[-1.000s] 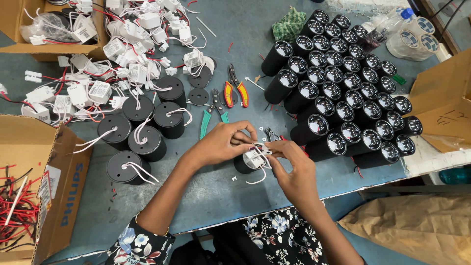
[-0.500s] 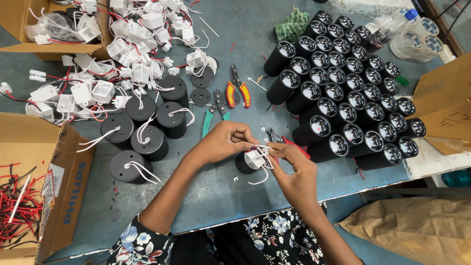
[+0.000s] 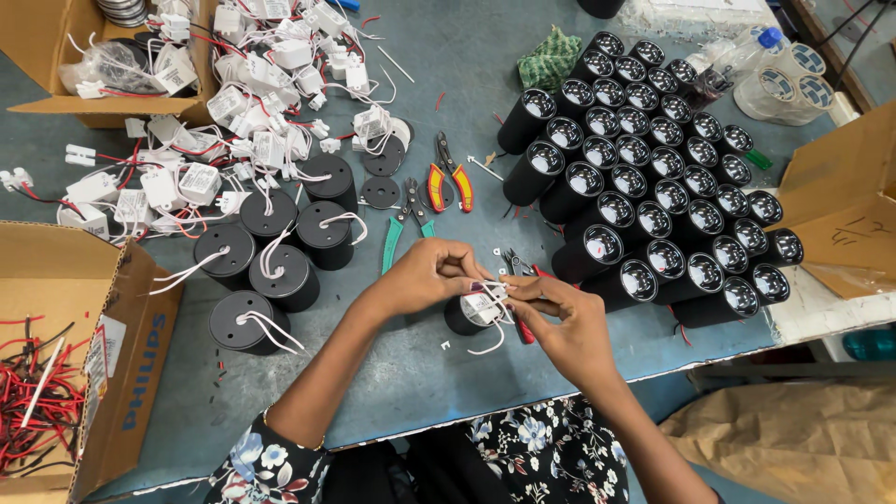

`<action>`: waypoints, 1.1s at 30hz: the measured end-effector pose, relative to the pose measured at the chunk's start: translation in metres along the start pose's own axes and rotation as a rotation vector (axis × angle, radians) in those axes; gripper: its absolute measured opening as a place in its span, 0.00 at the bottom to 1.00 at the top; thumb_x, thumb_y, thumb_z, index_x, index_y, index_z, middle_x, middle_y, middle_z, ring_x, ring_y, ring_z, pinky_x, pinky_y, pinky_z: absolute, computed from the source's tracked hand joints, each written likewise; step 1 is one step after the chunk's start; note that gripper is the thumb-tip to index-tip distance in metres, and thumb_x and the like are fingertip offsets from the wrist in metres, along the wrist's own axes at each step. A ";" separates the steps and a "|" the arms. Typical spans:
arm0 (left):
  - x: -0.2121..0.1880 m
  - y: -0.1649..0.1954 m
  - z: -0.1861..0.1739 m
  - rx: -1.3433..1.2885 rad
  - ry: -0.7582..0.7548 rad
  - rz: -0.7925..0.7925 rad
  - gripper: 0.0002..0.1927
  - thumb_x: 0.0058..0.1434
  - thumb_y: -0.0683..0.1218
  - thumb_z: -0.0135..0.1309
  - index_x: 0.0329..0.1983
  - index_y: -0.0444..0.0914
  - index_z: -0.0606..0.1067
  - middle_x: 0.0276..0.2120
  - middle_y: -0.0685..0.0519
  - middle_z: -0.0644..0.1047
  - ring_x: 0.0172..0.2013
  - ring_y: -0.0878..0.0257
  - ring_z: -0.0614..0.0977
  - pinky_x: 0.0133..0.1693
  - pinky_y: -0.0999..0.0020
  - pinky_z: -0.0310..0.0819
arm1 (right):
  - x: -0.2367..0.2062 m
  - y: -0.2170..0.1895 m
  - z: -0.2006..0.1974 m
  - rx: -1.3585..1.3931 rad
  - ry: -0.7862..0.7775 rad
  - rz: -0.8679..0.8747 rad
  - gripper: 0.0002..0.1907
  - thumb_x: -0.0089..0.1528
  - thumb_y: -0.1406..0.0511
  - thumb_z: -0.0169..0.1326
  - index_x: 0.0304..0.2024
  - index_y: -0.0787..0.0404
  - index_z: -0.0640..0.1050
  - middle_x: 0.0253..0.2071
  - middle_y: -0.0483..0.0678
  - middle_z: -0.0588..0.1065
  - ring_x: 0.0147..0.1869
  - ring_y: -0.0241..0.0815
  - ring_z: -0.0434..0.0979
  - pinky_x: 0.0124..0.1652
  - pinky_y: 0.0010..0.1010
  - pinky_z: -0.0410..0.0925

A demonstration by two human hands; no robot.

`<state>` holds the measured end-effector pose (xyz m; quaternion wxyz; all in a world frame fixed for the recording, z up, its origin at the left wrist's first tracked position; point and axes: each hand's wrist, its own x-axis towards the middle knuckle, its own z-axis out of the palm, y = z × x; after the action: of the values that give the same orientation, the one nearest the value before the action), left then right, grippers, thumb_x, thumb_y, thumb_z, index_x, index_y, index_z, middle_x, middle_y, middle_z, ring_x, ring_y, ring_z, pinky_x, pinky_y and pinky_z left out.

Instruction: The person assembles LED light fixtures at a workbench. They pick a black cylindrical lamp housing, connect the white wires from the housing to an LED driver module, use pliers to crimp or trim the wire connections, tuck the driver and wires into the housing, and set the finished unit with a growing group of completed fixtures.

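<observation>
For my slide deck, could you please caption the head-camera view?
Left hand and right hand pinch white wires at a black cylinder on a blue table.

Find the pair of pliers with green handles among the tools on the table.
The green-handled pliers lie just left of the red-and-yellow-handled pair, nearer the left hand.

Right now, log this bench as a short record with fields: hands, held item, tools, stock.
left hand: left hand pinching thin white wires above a black cylindrical lamp housing
right hand: right hand gripping the same wires from the other side
tools: orange-handled pliers and green-handled cutters lying on the blue-grey table
stock right: rows of black lens-fronted lamps
stock left: wired black housings, white driver modules, cardboard box of red wire scraps
</observation>
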<state>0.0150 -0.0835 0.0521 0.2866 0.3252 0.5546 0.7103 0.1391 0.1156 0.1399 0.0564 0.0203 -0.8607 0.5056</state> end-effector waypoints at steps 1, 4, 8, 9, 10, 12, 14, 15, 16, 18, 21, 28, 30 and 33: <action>-0.001 0.003 0.002 0.024 0.012 0.001 0.03 0.59 0.33 0.57 0.32 0.30 0.74 0.44 0.45 0.84 0.42 0.68 0.83 0.45 0.72 0.79 | 0.000 0.000 0.000 0.003 0.001 0.003 0.07 0.59 0.73 0.60 0.40 0.70 0.80 0.50 0.53 0.83 0.50 0.38 0.84 0.49 0.29 0.76; -0.003 0.007 0.008 0.099 0.051 0.025 0.03 0.59 0.33 0.57 0.31 0.30 0.74 0.42 0.44 0.85 0.41 0.69 0.83 0.44 0.72 0.80 | -0.002 -0.004 0.002 -0.086 0.031 -0.084 0.07 0.58 0.73 0.62 0.39 0.69 0.80 0.49 0.53 0.83 0.49 0.42 0.85 0.49 0.29 0.78; -0.002 0.006 0.007 -0.009 0.058 -0.031 0.01 0.60 0.33 0.57 0.33 0.30 0.76 0.42 0.45 0.85 0.41 0.68 0.84 0.45 0.72 0.80 | -0.008 -0.006 0.007 -0.283 0.092 -0.308 0.08 0.57 0.73 0.63 0.38 0.68 0.80 0.48 0.55 0.82 0.48 0.48 0.85 0.48 0.31 0.75; 0.000 0.004 0.004 -0.046 0.047 -0.038 0.01 0.60 0.33 0.56 0.34 0.29 0.77 0.42 0.45 0.85 0.41 0.67 0.85 0.45 0.72 0.80 | -0.008 -0.005 0.007 -0.287 0.091 -0.327 0.08 0.57 0.73 0.62 0.38 0.68 0.80 0.49 0.55 0.82 0.48 0.50 0.85 0.48 0.31 0.74; 0.002 0.003 0.002 -0.082 0.036 -0.045 0.01 0.60 0.33 0.56 0.35 0.29 0.77 0.42 0.45 0.84 0.42 0.67 0.85 0.46 0.72 0.80 | -0.008 -0.004 0.007 -0.282 0.075 -0.334 0.08 0.57 0.73 0.62 0.38 0.68 0.80 0.48 0.55 0.82 0.48 0.49 0.85 0.47 0.31 0.74; 0.004 -0.002 -0.001 -0.086 0.016 -0.046 0.03 0.61 0.35 0.58 0.37 0.29 0.79 0.41 0.45 0.85 0.42 0.66 0.85 0.46 0.71 0.79 | -0.004 -0.001 0.001 -0.268 0.043 -0.347 0.08 0.56 0.73 0.63 0.38 0.68 0.80 0.48 0.55 0.82 0.48 0.47 0.85 0.47 0.30 0.74; 0.004 -0.006 -0.001 -0.095 0.010 -0.052 0.04 0.61 0.36 0.58 0.38 0.29 0.80 0.41 0.46 0.85 0.42 0.66 0.85 0.47 0.71 0.79 | -0.002 0.002 -0.002 -0.192 0.015 -0.270 0.07 0.57 0.73 0.63 0.38 0.68 0.80 0.48 0.54 0.82 0.47 0.43 0.85 0.46 0.30 0.75; 0.005 -0.009 -0.001 -0.102 0.015 -0.055 0.05 0.61 0.37 0.59 0.38 0.29 0.80 0.41 0.47 0.85 0.42 0.66 0.85 0.48 0.71 0.79 | 0.000 0.004 -0.005 -0.156 0.001 -0.234 0.07 0.58 0.73 0.62 0.39 0.68 0.80 0.48 0.54 0.82 0.47 0.42 0.85 0.46 0.29 0.76; 0.006 -0.010 -0.002 -0.108 0.019 -0.058 0.06 0.60 0.38 0.59 0.38 0.30 0.80 0.41 0.47 0.85 0.42 0.66 0.85 0.48 0.70 0.79 | 0.001 0.005 -0.007 -0.156 -0.012 -0.234 0.07 0.57 0.73 0.63 0.38 0.68 0.81 0.47 0.53 0.83 0.46 0.41 0.85 0.46 0.29 0.76; 0.008 -0.014 -0.001 -0.125 -0.005 -0.071 0.06 0.61 0.38 0.60 0.38 0.29 0.80 0.39 0.47 0.84 0.40 0.66 0.84 0.47 0.70 0.78 | 0.002 0.007 -0.011 -0.158 -0.042 -0.236 0.07 0.57 0.73 0.64 0.38 0.68 0.82 0.45 0.52 0.83 0.43 0.38 0.85 0.44 0.28 0.76; 0.011 -0.018 -0.002 -0.145 -0.044 -0.051 0.06 0.61 0.39 0.60 0.38 0.30 0.80 0.39 0.48 0.84 0.40 0.67 0.83 0.46 0.70 0.78 | -0.003 0.011 -0.012 -0.150 -0.037 -0.241 0.07 0.58 0.73 0.63 0.38 0.69 0.81 0.48 0.53 0.82 0.46 0.37 0.85 0.45 0.27 0.77; 0.009 -0.015 -0.001 -0.202 -0.109 -0.060 0.07 0.64 0.40 0.60 0.41 0.30 0.79 0.42 0.48 0.83 0.42 0.67 0.83 0.46 0.70 0.78 | -0.003 0.021 -0.010 0.093 -0.061 -0.103 0.07 0.60 0.75 0.61 0.40 0.73 0.82 0.48 0.54 0.82 0.47 0.37 0.83 0.47 0.28 0.77; 0.006 -0.013 0.000 -0.251 -0.113 -0.103 0.08 0.64 0.41 0.59 0.44 0.30 0.78 0.43 0.48 0.83 0.44 0.67 0.83 0.49 0.71 0.78 | -0.004 0.023 -0.008 0.131 -0.049 -0.068 0.07 0.60 0.75 0.61 0.41 0.73 0.82 0.49 0.54 0.81 0.47 0.38 0.83 0.47 0.29 0.78; 0.006 -0.010 0.000 -0.310 -0.122 -0.138 0.10 0.64 0.41 0.58 0.45 0.30 0.77 0.45 0.47 0.83 0.45 0.66 0.84 0.51 0.70 0.78 | -0.004 0.026 -0.006 0.164 -0.060 -0.066 0.07 0.60 0.75 0.61 0.41 0.72 0.82 0.49 0.55 0.80 0.48 0.37 0.83 0.48 0.28 0.78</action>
<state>0.0113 -0.0765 0.0435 0.4144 0.2809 0.4413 0.7448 0.1414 0.1335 0.1198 0.0453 0.0683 -0.8166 0.5713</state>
